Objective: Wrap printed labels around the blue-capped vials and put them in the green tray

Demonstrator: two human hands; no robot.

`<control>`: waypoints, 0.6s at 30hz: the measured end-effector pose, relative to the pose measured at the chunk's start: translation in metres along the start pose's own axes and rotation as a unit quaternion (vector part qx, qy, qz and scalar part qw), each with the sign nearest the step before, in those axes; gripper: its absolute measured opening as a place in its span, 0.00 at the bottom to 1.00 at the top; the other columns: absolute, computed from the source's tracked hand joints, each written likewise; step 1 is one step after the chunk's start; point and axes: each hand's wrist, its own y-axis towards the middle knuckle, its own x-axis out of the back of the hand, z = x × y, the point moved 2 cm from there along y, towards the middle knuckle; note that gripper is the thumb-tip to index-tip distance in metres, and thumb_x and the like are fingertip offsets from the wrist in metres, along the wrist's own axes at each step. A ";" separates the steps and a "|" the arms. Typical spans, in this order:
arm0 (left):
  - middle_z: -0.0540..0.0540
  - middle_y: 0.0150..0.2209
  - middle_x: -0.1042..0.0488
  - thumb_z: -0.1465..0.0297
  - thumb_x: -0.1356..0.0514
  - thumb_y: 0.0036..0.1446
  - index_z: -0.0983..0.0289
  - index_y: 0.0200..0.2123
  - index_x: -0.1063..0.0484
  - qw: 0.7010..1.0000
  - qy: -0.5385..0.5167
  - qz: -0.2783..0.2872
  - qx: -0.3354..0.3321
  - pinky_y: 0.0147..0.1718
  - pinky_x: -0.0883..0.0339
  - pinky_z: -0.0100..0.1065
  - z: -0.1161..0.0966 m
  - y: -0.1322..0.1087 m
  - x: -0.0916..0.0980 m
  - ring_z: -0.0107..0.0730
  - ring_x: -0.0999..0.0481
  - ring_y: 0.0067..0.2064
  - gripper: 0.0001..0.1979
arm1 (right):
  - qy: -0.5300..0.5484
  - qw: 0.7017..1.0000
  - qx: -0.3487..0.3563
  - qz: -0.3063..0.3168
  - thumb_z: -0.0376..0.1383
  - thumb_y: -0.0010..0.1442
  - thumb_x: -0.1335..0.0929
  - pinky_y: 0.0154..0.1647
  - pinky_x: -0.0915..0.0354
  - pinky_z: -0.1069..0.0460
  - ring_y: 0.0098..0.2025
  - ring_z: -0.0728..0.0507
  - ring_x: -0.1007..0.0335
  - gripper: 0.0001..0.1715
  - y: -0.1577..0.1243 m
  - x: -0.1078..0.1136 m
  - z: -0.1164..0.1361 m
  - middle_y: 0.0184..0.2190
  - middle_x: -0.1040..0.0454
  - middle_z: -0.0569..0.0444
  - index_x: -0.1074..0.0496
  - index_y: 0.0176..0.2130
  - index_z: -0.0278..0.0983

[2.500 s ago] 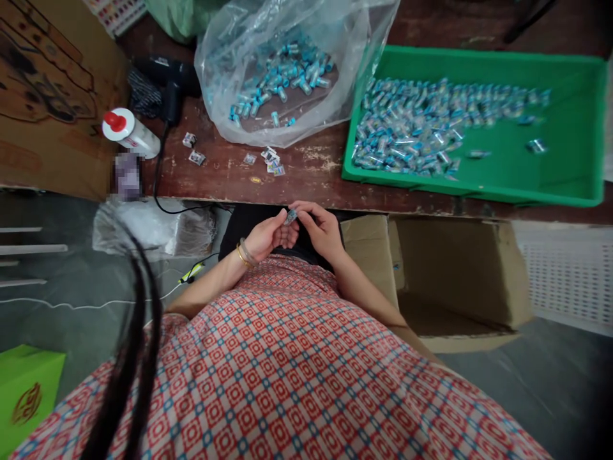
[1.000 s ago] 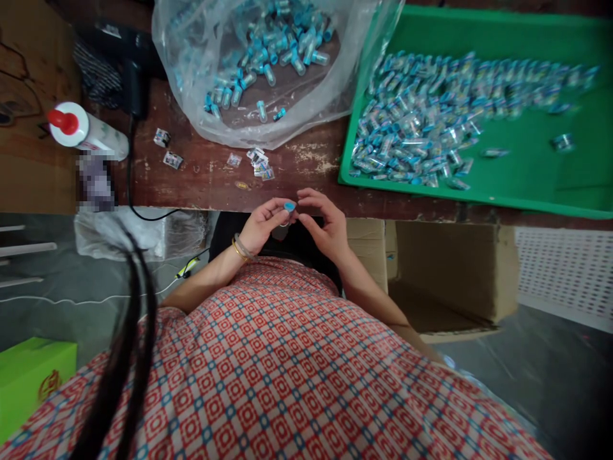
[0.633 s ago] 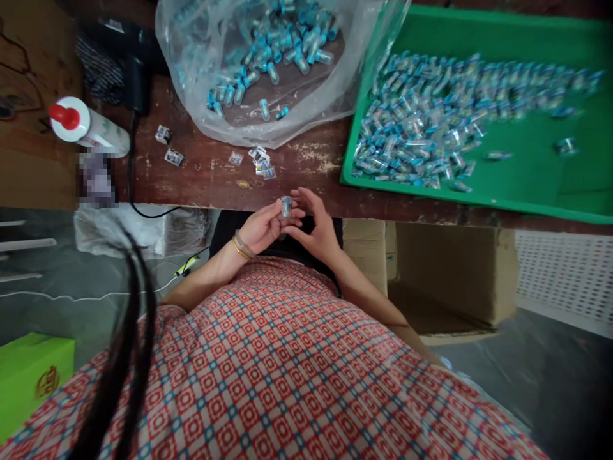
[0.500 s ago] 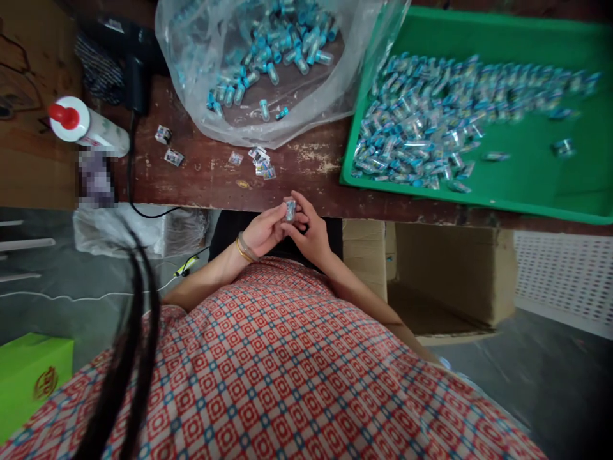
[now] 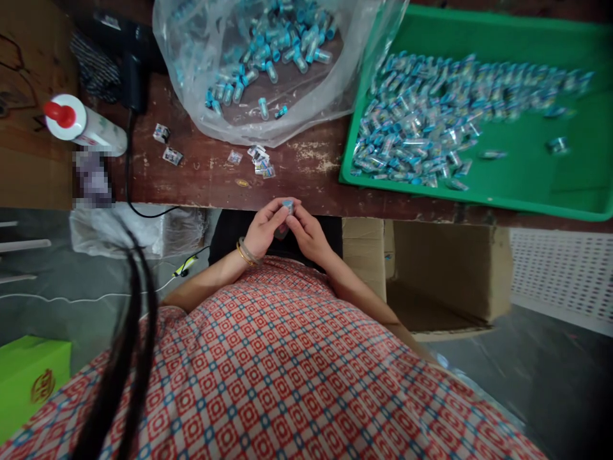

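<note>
My left hand and my right hand meet at the table's front edge, just above my lap. Between their fingertips is a small grey-blue piece, mostly covered by the fingers, so its kind does not show. Both hands have their fingers closed around it. Beyond them on the brown table lie a small cluster of printed slips and a single slip. Farther left are two small printed pieces, one behind the other.
A clear plastic bag holds many blue-capped vials. At right stands a green tray with many blue-capped vials. On the left are a white bottle with a red cap and a black dryer-like tool with a cord.
My fingers have closed further around the small piece, and more of it is covered. My right fingers have come in against my left. The things on the table have stayed put.
</note>
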 end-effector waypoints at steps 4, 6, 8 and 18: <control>0.49 0.28 0.31 0.49 0.30 0.57 0.62 0.42 0.20 0.999 -0.038 -0.018 0.016 0.21 0.46 0.28 0.007 -0.006 -0.001 0.21 0.43 0.24 0.23 | -0.039 0.999 -0.035 -0.010 0.58 0.73 0.41 0.56 0.26 0.46 0.51 0.40 0.22 0.35 -0.007 -0.012 -0.005 0.51 0.20 0.46 0.27 0.60 0.37; 0.50 0.30 0.30 0.48 0.30 0.57 0.62 0.40 0.21 0.997 -0.051 -0.056 0.004 0.21 0.45 0.27 0.012 -0.008 -0.002 0.21 0.40 0.25 0.22 | -0.048 0.998 -0.043 -0.017 0.58 0.73 0.42 0.63 0.29 0.44 0.59 0.38 0.24 0.35 -0.010 -0.019 -0.006 0.57 0.21 0.44 0.28 0.62 0.38; 0.51 0.33 0.27 0.48 0.31 0.58 0.62 0.38 0.21 0.995 -0.052 -0.087 -0.016 0.24 0.41 0.27 0.016 -0.010 -0.002 0.23 0.35 0.28 0.22 | -0.051 0.998 -0.046 -0.014 0.56 0.74 0.41 0.65 0.30 0.41 0.61 0.37 0.25 0.34 -0.011 -0.025 -0.007 0.57 0.21 0.43 0.28 0.62 0.38; 0.52 0.32 0.27 0.45 0.36 0.61 0.62 0.31 0.26 0.982 0.041 -0.158 -0.101 0.41 0.30 0.34 0.022 0.000 0.005 0.32 0.27 0.37 0.25 | -0.030 0.997 -0.062 -0.021 0.58 0.71 0.40 0.59 0.30 0.42 0.52 0.37 0.24 0.30 -0.014 -0.033 -0.003 0.49 0.21 0.45 0.28 0.55 0.40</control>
